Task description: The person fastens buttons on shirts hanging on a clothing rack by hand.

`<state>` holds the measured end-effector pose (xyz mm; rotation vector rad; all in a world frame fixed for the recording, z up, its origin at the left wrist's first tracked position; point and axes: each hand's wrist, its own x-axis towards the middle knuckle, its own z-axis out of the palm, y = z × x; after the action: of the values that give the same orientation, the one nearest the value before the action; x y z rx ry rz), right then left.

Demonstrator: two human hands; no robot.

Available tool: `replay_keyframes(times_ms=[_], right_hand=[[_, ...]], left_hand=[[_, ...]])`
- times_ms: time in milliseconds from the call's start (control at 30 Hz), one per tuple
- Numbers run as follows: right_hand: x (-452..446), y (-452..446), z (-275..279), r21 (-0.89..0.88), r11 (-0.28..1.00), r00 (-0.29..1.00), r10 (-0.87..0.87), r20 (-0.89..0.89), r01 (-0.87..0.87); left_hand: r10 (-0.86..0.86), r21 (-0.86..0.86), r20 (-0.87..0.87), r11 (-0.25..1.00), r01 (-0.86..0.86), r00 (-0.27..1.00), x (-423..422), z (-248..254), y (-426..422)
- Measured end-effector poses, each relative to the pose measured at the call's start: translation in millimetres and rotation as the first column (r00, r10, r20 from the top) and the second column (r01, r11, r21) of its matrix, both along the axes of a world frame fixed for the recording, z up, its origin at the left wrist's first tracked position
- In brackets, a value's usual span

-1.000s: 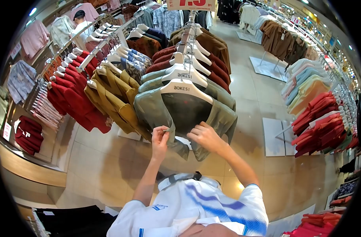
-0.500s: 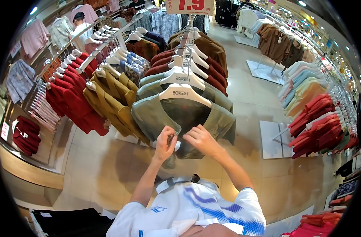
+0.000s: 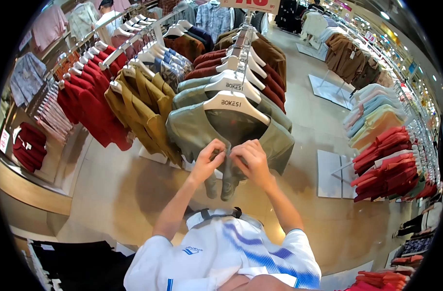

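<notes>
A grey-green jacket [image 3: 190,126] hangs at the front of the rack on a white hanger [image 3: 233,103] lettered BOKESI. My left hand [image 3: 209,160] is closed in a pinch on one front edge of it. On the other front edge, my right hand [image 3: 251,159] has its fingers bent and pressed together on the cloth. Both hands are side by side just below the neck opening, where the two fronts nearly meet. Fingertips hide whatever small fastening may be between them. Lower parts of the jacket hang below my hands.
More grey-green, rust and brown garments hang behind on the same rail [image 3: 243,53]. Mustard jackets [image 3: 141,106] and red tops [image 3: 93,99] are close on the left. To the right stands a rack of red clothes [image 3: 384,169] over a white base [image 3: 330,174]. A person [image 3: 107,19] is at the back left.
My hands have come up along the jacket, and its two front edges are closer together. My right hand now bends more over its edge. The view has shifted slightly.
</notes>
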<state>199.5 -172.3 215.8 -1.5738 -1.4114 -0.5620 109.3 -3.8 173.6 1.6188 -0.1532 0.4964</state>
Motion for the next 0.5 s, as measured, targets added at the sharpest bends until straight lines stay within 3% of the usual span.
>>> replay_keyframes(times_ms=[67, 133, 267, 500], right_hand=[[-1.3, 4.4, 5.3, 0.015, 1.000, 0.999, 0.026, -0.038, -0.025], [-0.1, 5.4, 4.0, 0.006, 1.000, 0.994, -0.011, -0.113, 0.012], [-0.7, 5.7, 2.6, 0.002, 1.000, 0.975, -0.021, -0.222, 0.022], [-1.8, 7.1, 3.4, 0.014, 0.999, 0.977, -0.025, -0.212, 0.029]], left_hand=[[-0.009, 0.012, -0.072, 1.000, 0.010, 0.997, -0.4, 12.0, 0.1], [-0.074, -0.156, -0.078, 0.986, 0.062, 0.994, 3.1, 10.5, 2.3], [-0.092, -0.256, -0.101, 0.965, 0.063, 0.991, -2.4, 14.7, 4.2], [-0.089, -0.228, -0.083, 0.971, 0.068, 0.993, -6.2, 15.0, 2.6]])
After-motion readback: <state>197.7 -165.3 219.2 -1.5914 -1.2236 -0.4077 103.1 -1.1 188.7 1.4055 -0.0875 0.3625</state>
